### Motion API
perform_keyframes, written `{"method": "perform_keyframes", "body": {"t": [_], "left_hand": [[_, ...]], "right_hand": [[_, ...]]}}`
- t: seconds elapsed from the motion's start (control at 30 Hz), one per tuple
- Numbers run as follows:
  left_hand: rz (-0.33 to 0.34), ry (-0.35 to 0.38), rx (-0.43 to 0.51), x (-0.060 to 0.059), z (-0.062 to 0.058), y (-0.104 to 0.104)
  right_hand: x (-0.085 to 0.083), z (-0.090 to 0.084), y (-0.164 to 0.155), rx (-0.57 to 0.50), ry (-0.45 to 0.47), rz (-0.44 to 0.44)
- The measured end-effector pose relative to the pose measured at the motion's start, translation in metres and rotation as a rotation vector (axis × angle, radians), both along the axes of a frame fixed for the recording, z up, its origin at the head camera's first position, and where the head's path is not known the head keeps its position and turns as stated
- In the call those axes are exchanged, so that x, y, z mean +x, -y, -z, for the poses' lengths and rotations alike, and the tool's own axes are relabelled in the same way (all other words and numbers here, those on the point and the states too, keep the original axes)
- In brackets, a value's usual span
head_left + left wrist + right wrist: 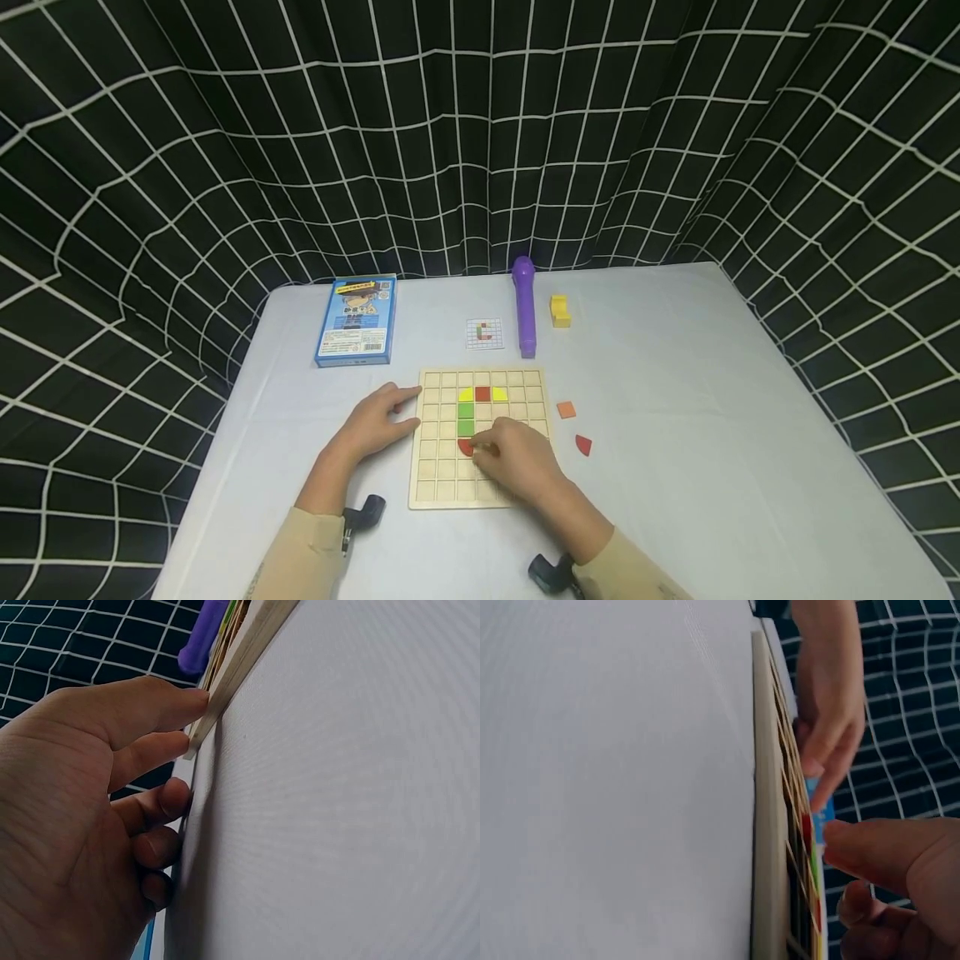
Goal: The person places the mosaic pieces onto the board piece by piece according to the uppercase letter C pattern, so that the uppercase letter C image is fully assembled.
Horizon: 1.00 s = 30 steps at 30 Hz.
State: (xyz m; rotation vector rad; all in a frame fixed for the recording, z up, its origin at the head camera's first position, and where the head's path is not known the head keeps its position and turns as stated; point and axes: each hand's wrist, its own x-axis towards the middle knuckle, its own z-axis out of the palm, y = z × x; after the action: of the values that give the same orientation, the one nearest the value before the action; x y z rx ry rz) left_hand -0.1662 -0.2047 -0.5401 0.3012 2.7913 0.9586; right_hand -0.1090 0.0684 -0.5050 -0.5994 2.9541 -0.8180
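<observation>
A wooden grid board (442, 492) lies on the white table. My left hand (375, 425) rests at the board's left edge, thumb and index fingertips against it; the left wrist view shows the other fingers loosely bent. Over the lower middle of the grid, my right hand (517, 458) pinches a red quarter-circle tile (463, 447) at a cell below two green square tiles (466, 411). Above the greens, a red square tile (483, 394) sits between two yellow rounded tiles (500, 395). In the right wrist view, the right thumb (862, 844) partly covers the tiles.
Right of the board lie an orange square tile (566, 409) and another red quarter-circle tile (583, 445). Behind it are a pattern card (484, 333), a purple microphone-shaped stick (525, 308) and a yellow block (559, 311). A blue box (356, 321) lies back left.
</observation>
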Motion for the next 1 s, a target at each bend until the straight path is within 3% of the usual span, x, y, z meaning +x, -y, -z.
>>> {"method": "perform_keyframes", "body": {"t": [0.23,0.5,0.7,1.0], "left_hand": [[-0.008,0.004,-0.004,0.000,0.000,0.000],[-0.010,0.004,-0.007,0.000,0.002,0.001],[-0.012,0.013,0.002,0.001,0.000,0.000],[-0.010,0.007,-0.001,0.001,-0.001,-0.001]], "right_hand": [[-0.008,-0.005,-0.037,-0.068,-0.002,0.212],[-0.024,-0.005,-0.076,0.020,0.073,0.508],[-0.031,-0.003,-0.091,0.098,0.180,0.568],[-0.035,-0.003,-0.092,0.088,0.177,0.587]]}}
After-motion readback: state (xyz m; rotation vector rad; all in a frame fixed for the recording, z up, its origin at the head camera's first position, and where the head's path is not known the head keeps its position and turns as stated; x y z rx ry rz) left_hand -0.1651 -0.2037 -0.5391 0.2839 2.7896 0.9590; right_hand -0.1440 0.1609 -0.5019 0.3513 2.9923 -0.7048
